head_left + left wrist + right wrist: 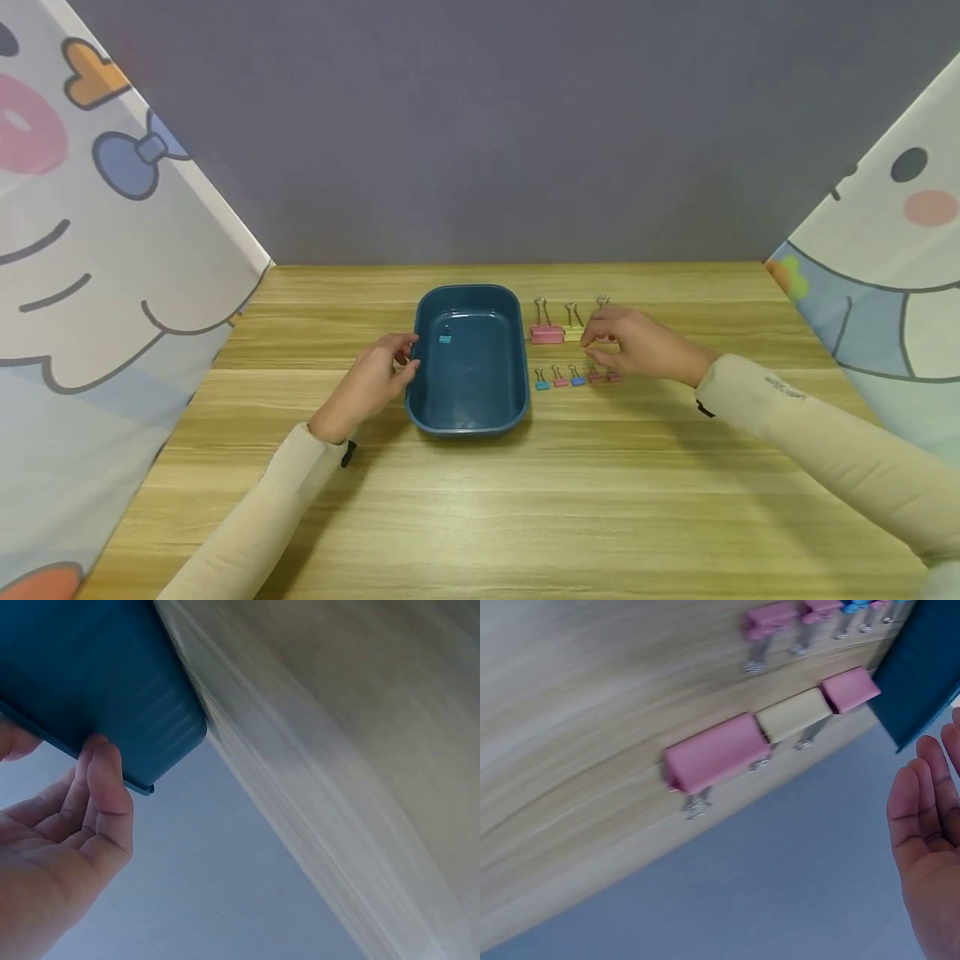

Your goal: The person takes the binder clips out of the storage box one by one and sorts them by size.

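A blue plastic tray stands on the wooden table with a small teal binder clip inside it. My left hand holds the tray's left rim; in the left wrist view its fingers lie against the outer wall. Over the clips to the right of the tray hovers my right hand, thumb and forefinger apart with nothing seen between them. It partly covers the row of large binder clips: pink, yellow and another pink one.
Nearer the front lies a row of small binder clips: teal, pink, blue and more pink ones. A grey panel rises behind the table, with cartoon-printed cloth on both sides.
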`<state>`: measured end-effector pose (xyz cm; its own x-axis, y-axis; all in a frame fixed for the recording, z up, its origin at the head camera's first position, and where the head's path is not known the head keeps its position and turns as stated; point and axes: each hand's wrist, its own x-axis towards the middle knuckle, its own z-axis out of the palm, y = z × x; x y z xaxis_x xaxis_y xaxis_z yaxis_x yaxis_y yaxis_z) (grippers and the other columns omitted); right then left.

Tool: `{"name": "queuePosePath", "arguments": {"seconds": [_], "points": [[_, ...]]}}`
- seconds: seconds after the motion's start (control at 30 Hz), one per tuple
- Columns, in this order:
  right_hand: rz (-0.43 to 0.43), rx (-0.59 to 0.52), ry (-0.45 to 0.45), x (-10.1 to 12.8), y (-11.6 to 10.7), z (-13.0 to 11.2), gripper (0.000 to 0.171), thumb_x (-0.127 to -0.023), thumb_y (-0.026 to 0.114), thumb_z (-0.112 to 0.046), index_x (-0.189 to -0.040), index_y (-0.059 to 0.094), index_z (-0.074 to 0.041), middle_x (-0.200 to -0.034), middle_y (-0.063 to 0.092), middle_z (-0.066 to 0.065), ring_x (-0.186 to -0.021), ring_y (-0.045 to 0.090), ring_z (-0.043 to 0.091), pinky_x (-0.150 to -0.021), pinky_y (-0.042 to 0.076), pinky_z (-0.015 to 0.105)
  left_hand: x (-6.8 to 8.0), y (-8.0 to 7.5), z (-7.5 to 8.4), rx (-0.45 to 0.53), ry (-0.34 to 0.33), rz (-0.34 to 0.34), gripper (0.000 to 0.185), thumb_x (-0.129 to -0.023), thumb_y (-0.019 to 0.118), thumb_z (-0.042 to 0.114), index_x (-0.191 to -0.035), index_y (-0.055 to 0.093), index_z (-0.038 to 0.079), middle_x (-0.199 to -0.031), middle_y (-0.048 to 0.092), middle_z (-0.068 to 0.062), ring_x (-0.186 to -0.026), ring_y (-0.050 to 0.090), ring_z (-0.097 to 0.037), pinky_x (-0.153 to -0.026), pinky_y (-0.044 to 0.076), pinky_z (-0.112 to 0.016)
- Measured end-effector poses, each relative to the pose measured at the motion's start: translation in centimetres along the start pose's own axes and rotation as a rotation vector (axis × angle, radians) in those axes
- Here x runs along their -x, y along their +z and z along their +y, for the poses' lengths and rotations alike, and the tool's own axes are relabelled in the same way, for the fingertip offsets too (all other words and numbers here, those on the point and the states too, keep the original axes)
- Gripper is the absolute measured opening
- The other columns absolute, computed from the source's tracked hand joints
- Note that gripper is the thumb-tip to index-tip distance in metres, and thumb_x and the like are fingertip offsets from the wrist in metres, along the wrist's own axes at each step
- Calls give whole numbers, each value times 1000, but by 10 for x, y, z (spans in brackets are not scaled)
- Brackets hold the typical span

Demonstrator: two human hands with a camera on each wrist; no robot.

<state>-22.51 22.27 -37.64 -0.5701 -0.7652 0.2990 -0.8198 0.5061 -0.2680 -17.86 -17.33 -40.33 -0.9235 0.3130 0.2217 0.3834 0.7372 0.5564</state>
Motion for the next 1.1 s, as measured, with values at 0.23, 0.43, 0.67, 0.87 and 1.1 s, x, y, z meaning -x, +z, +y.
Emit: {"name": "queuePosePath", "arguments": {"seconds": [0.23,0.43,0.67,0.87,1.1], "points": [[0,-22,-53,-18,6,-12,15,-82,71,-7,-96,68,-12,-92,61,0,-79,55,16,-67,47,32,0,0,1,-5,-12,-2,38,-89,63,6,-124,54,-7,-93,57,-8,-86,58,-22,-63,50,-28],[1,-37,-75,-35,8,-22,15,-85,69,-7,-98,69,-14,-90,59,-4,-81,52,10,-71,47,31,1,0,0,1,6,5,38,-89,63,5,-123,55,-8,-92,57,-9,-85,58,-22,-63,50,-29],[10,-32,-109,-57,10,-32,9,-87,67,-9,-95,68,-11,-85,54,-5,-77,50,16,-68,45,27,0,1,-2,5,6,4,38,-89,63,5,-124,55,-8,-92,56,-9,-85,58,-22,-64,50,-29],[15,-67,-135,-78,18,-38,12,-89,64,-9,-99,67,-13,-95,59,-4,-82,52,15,-73,45,27,0,0,-1,4,-4,8,38,-89,63,5,-123,55,-8,-92,56,-8,-85,57,-21,-62,50,-28],[-1,-105,-156,-96,26,-48,14,-88,66,-10,-101,66,-13,-97,60,-1,-87,57,19,-80,47,30,0,1,-2,1,2,16,37,-89,63,5,-123,56,-8,-90,56,-7,-83,57,-20,-62,49,-27]]}}
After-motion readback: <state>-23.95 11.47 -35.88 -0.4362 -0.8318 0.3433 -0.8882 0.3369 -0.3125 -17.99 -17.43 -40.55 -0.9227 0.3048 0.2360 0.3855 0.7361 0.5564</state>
